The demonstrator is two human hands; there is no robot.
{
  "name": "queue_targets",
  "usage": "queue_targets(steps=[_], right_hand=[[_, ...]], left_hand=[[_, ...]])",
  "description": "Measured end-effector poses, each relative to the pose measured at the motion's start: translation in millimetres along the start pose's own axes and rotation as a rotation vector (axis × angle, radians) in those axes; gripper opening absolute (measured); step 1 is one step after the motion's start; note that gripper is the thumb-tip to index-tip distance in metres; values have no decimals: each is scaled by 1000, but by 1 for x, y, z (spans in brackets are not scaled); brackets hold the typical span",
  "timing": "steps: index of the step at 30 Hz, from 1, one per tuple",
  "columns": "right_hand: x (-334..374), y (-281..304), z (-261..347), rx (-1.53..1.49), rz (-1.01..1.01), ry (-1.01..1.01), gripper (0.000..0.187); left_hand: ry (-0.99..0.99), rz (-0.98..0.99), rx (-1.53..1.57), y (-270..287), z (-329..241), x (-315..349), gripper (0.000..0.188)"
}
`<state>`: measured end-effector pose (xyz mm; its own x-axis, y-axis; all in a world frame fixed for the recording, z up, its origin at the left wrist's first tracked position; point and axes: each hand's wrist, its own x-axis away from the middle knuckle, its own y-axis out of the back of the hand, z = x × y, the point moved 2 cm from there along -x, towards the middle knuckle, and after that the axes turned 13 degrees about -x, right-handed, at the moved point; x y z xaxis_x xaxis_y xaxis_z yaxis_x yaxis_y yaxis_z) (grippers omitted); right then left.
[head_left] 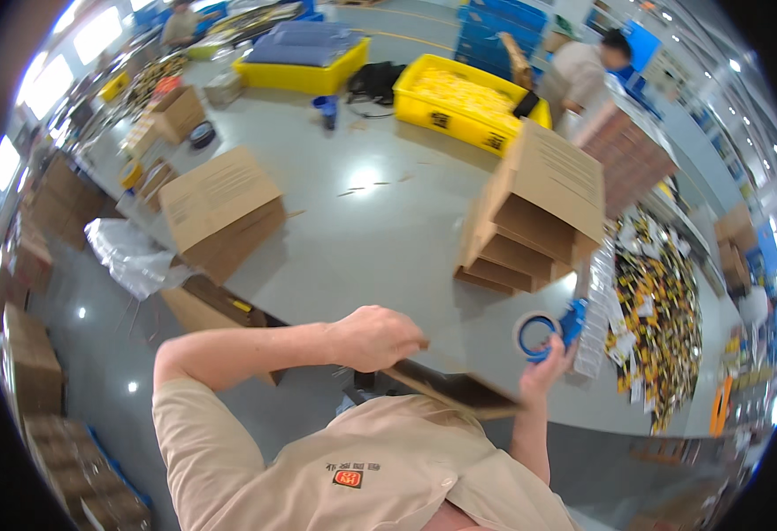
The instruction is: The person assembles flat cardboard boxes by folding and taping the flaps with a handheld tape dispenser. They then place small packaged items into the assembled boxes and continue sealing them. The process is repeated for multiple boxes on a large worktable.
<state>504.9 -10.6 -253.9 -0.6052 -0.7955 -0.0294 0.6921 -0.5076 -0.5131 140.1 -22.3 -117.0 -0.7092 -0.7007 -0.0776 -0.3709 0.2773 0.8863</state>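
Close against my body, at the table's near edge, is a piece of cardboard box (449, 387), its dark inner side showing. My left hand (375, 338) is closed at its left corner, with a bit of brown cardboard at the fingertips; the rest of that grip is hidden. On the right, my right hand (542, 372) grips a blue tape dispenser (573, 322). A roll of tape (537, 336) with a blue rim sits on it, held over the table. Beyond this hand, several open cardboard boxes (552, 181) lie nested together on their side.
Another cardboard box (220, 208) stands at the table's left, near clear plastic (132, 257). Yellow-and-black packaged items (658, 319) are heaped at right. A filled yellow bin (468, 102) and a blue cup-like object (326, 111) stand at the far side. A co-worker (574, 75) is beyond.
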Motion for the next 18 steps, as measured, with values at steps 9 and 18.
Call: queue_targets(steps=[9,18], right_hand=[[-11,19,-20,133,-101,-49,48],[-7,22,87,313,16,230,62]], left_hand=[[705,53,1143,-67,-17,-54,55],[631,171,6,-110,-11,-80,66]])
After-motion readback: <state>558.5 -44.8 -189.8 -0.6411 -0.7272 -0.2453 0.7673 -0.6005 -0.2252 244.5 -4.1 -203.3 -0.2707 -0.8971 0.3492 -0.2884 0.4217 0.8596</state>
